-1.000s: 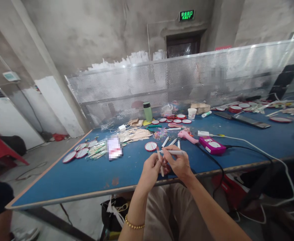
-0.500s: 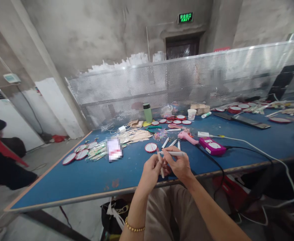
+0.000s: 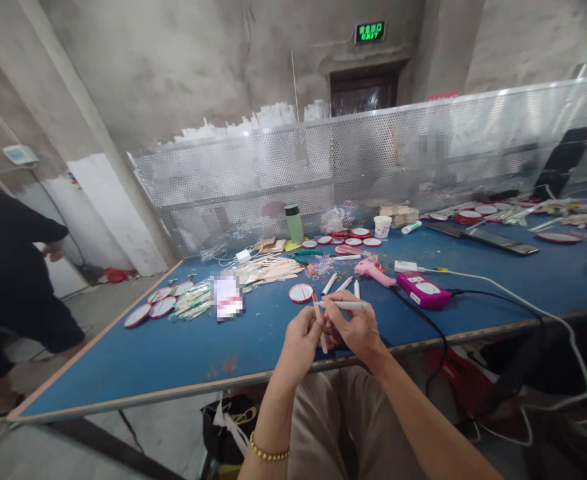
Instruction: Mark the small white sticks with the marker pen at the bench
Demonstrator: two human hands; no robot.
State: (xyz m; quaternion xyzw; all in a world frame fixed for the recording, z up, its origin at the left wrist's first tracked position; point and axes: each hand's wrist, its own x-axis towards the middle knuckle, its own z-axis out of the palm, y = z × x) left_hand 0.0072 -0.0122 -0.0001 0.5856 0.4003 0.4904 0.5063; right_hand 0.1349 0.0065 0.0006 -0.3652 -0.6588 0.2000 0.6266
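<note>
Blue and scuffed, the surface (image 3: 173,353) crosses the frame. At lower centre, my left hand (image 3: 299,339) pinches a wooden stick (image 3: 317,309); my right hand (image 3: 357,328) grips a white pen (image 3: 351,306). If my pinch slackens, the stick could turn and the pen skid. The stick's long axis runs nearly up the frame, reddish end on top; the pen points left. Beyond lies a red-rimmed disc (image 3: 301,293).
</note>
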